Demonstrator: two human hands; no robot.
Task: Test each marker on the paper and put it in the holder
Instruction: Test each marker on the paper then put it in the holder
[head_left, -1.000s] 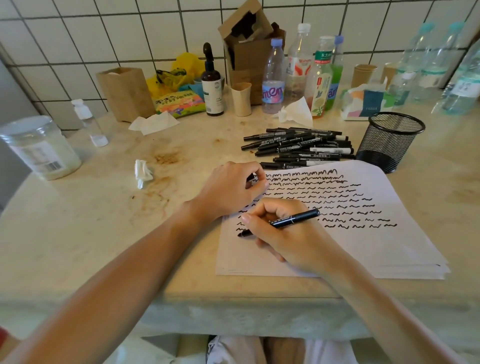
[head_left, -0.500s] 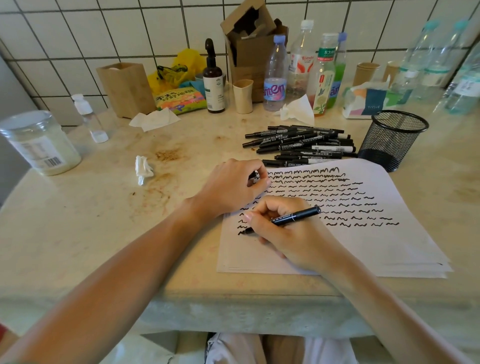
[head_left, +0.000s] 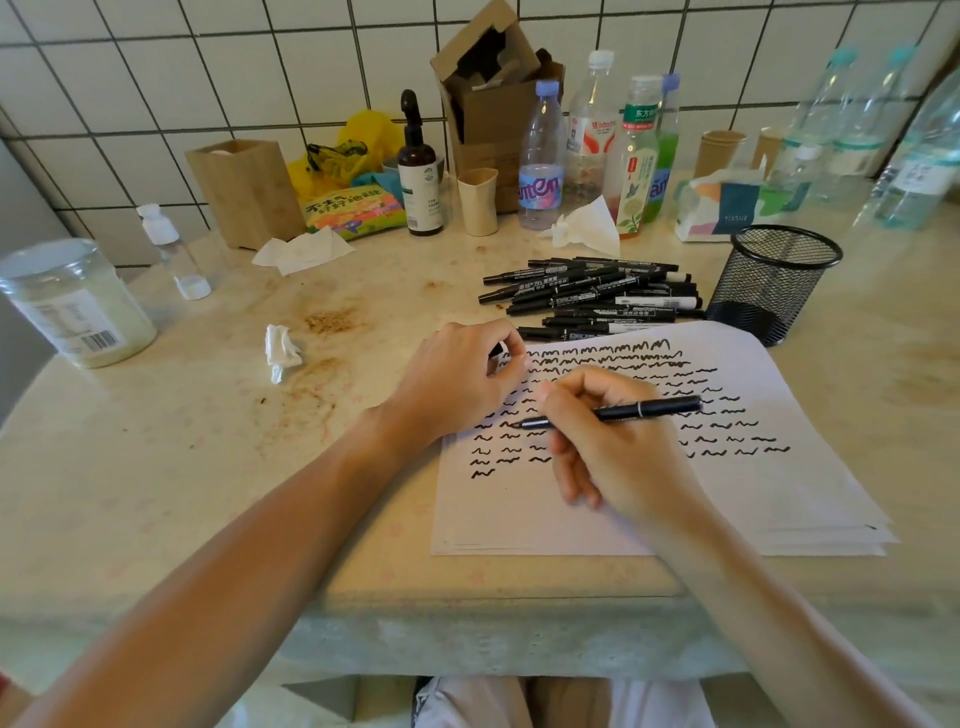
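Now the right hand (head_left: 618, 447) pinches the slim black marker (head_left: 644, 409), its long axis pointing right toward the black mesh holder (head_left: 774, 280) beyond; the left hand (head_left: 457, 379) pinches a small dark cap.

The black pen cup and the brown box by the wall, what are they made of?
The black pen cup looks like metal wire mesh, painted matte black: you can see through its tiny holes, and a solid rim rings the top. The brown box looks like light wood, maybe bamboo, smooth and unpainted, with flat straight sides. Faint grain is hard to confirm from here.
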